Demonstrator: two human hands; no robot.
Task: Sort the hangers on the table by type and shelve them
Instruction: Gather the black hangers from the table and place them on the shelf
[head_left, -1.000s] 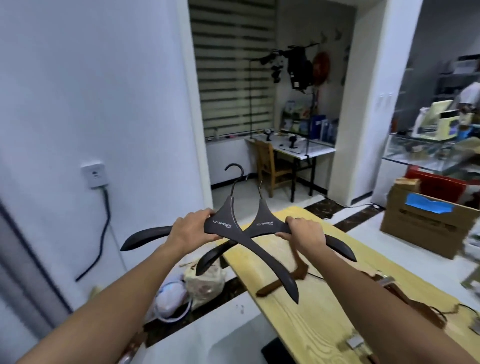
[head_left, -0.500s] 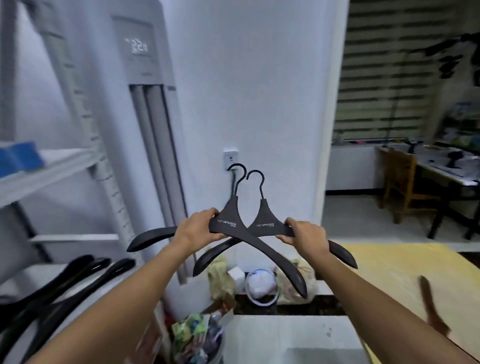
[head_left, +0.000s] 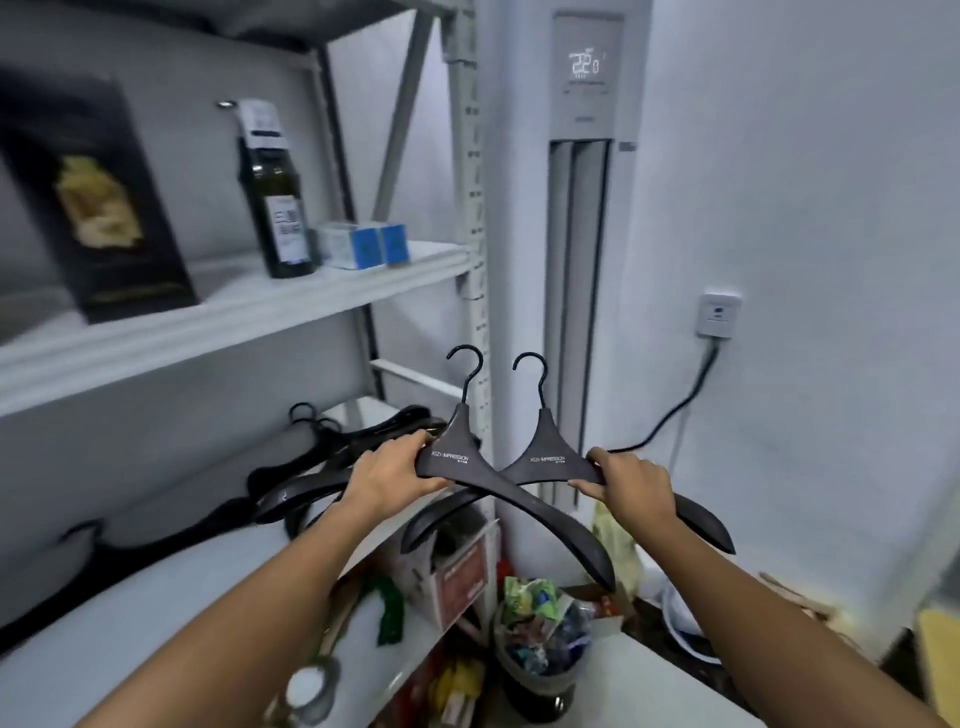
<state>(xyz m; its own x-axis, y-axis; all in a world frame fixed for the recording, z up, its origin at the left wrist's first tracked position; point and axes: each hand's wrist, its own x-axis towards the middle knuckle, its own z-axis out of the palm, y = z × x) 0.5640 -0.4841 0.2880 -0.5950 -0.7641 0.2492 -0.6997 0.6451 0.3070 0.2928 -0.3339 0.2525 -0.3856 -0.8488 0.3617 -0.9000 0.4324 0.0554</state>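
Two black wide-shouldered hangers were held up at the centre of the frame, in front of a shelving unit. The left hanger (head_left: 451, 460) was gripped beside its neck by the left hand (head_left: 389, 475), and the right hanger (head_left: 545, 460) by the right hand (head_left: 634, 483). The fingers of each hand were curled round a shoulder. The inner arms of the two hangers were crossed, and neither was yet set down.

A pile of black hangers (head_left: 379, 431) already lay on the lower shelf (head_left: 156, 597) at the middle left, so part of the sorting was judged done. How many remained could not be told, since the table was not clearly in view.

On the upper shelf (head_left: 260, 306) a dark box (head_left: 93, 208), a bottle (head_left: 275, 208) and blue-and-white cartons (head_left: 363, 244) were stood. The shelf upright (head_left: 475, 260) rose just behind the left hanger's hook. A standing air conditioner (head_left: 587, 208) filled the upper centre. A waste bin (head_left: 540, 654) and a cardboard box (head_left: 457, 577) were seen below the hands. The crossed arms and the nearby upright were judged likely to snag.
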